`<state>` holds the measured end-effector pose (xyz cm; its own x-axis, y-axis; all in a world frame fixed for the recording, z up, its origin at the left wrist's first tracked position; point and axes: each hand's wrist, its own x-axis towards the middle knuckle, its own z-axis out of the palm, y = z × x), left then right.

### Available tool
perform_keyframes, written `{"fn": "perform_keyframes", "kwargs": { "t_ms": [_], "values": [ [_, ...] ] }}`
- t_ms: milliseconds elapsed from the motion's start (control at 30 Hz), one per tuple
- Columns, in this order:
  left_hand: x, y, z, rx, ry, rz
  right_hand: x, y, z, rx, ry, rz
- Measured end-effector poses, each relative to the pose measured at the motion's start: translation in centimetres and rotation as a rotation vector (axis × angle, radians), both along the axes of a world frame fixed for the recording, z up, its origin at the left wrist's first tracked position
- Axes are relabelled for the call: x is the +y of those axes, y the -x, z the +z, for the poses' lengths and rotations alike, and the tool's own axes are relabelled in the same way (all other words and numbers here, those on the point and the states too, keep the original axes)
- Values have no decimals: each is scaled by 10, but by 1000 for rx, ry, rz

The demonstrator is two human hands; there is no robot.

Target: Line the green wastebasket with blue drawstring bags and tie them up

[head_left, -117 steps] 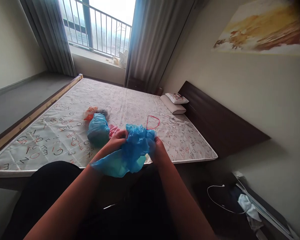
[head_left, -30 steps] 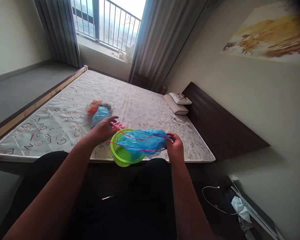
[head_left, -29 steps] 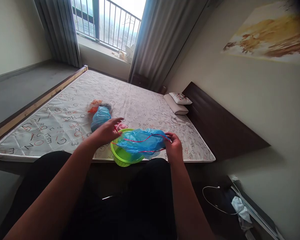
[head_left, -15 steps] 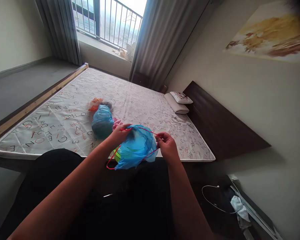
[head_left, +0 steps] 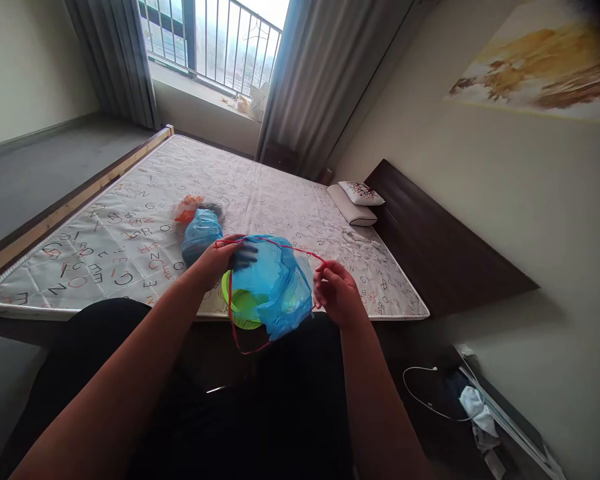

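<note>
A thin blue plastic bag [head_left: 280,283] with a red drawstring hangs between my hands at the bed's near edge, its mouth spread wide. My left hand [head_left: 217,261] grips the bag's left rim, fingers partly under the film and thumb on the outside. My right hand [head_left: 337,293] pinches the red drawstring [head_left: 300,249], pulling it out to the right. Below the bag is a lime-green round container [head_left: 244,313], partly covered by the blue film. Another loop of red string droops in front of it.
Beyond my left hand, a full blue bag [head_left: 200,230] and an orange bundle in clear plastic [head_left: 189,208] lie on the letter-patterned mattress [head_left: 125,233]. Pillows [head_left: 353,203] rest by the dark headboard [head_left: 450,243]. A white cable [head_left: 430,403] lies at lower right.
My left hand has moved left and up with the bag's rim, and my right hand slightly right, widening the mouth. More of the green container shows. The pink item behind is now hidden.
</note>
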<state>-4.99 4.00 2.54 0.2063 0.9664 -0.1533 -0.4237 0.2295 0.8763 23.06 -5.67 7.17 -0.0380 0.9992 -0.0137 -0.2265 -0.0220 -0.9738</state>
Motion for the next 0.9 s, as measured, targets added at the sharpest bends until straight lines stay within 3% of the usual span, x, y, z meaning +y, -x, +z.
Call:
{"fn": "perform_keyframes", "kwargs": {
  "t_ms": [100,200,300,367,500,567,667,733,800,900],
  "values": [
    [-5,-3,3,-49,-47,-94,-7,1,0,-120,-43,199],
    [-8,-3,1,-11,-102,-142,-7,1,-1,-156,-172,289],
    [-7,-2,-3,-18,-125,-146,-1,2,-6,-218,-280,104],
    [-7,-2,-5,-37,-146,-140,5,4,-13,-376,-288,-59],
    [-7,-8,-6,1,-209,-160,13,12,-31,-703,-135,-43],
    [-6,-11,-7,134,-241,-93,14,18,-39,-734,-73,-20],
    [-4,-12,-10,554,-352,177,14,26,-47,-683,-26,-75],
    [-1,-8,-13,798,-381,251,14,30,-50,-604,-25,-160],
    [1,-2,-15,858,-279,141,15,31,-53,-522,-30,-244],
    [2,6,-17,634,-57,-188,17,31,-55,-441,-29,-323]
  ]
}}
